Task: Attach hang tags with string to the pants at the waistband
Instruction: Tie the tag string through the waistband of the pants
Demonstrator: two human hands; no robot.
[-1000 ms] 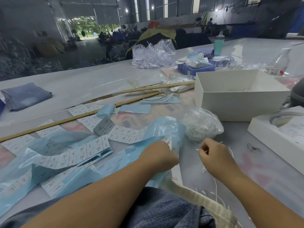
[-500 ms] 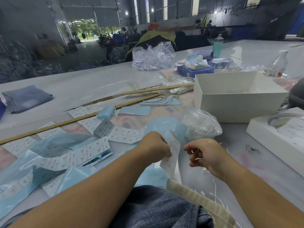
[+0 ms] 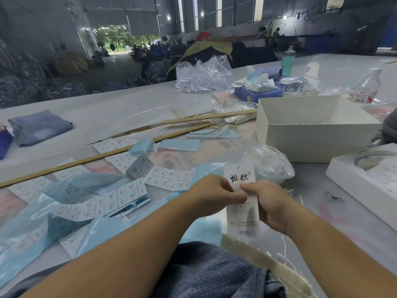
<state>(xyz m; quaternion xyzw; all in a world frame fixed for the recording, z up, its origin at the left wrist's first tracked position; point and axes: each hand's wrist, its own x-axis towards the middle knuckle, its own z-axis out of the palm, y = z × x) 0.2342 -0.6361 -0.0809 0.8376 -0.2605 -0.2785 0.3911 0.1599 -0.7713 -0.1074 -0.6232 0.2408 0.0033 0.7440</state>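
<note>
A long white hang tag [image 3: 241, 214] with black characters near its top stands upright in front of me, above the table. My left hand [image 3: 211, 195] pinches its left edge and my right hand [image 3: 268, 203] pinches its middle, fingertips meeting on the card. Whether a string sits between the fingers is too small to tell. The denim pants [image 3: 214, 274] lie bunched at the near edge under my forearms, with a cream waistband strip [image 3: 270, 263] running to the right. Loose white strings [image 3: 285, 244] are scattered beside them.
Sticker label sheets [image 3: 169, 177] and blue backing paper [image 3: 83, 235] cover the left. A clear bag of strings [image 3: 268, 164] sits behind the tag. Two white boxes [image 3: 311, 134] [image 3: 363, 186] stand right. Wooden rulers [image 3: 120, 150] cross the middle. Folded jeans [image 3: 39, 126] lie far left.
My left hand lifted the tag off the table and turned its printed face toward me. My right hand moved left from the loose strings and now pinches the tag too.
</note>
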